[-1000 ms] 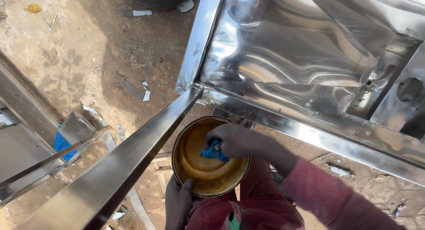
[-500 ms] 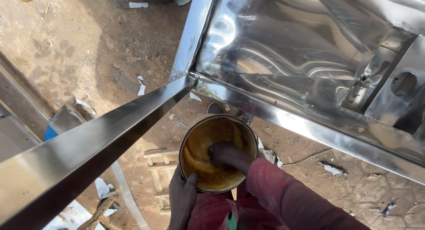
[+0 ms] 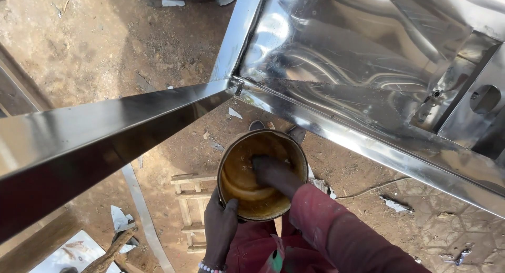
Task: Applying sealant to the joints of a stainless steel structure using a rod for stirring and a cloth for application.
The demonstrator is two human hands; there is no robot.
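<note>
My left hand (image 3: 220,228) grips a round metal can (image 3: 227,156) from below at its near rim, at the bottom centre of the head view. The can's inside is coated with yellow-brown paste. My right hand (image 3: 267,170) reaches down into the can with its fingers curled into the paste; the sleeve is dark red. The blue cloth it held a second ago is hidden under the hand. Just above the can is the corner (image 3: 231,86) of a shiny steel frame.
A polished steel bar (image 3: 105,125) runs from the corner to the left edge. A reflective steel panel (image 3: 342,52) with a round hole (image 3: 484,98) fills the upper right. Below lie dirt ground, a small wooden rack (image 3: 189,199), scraps and my shoes (image 3: 258,124).
My right hand has pushed deeper into the can, and the blue cloth has gone out of sight beneath it. The view has shifted, so the can sits closer to the steel corner.
</note>
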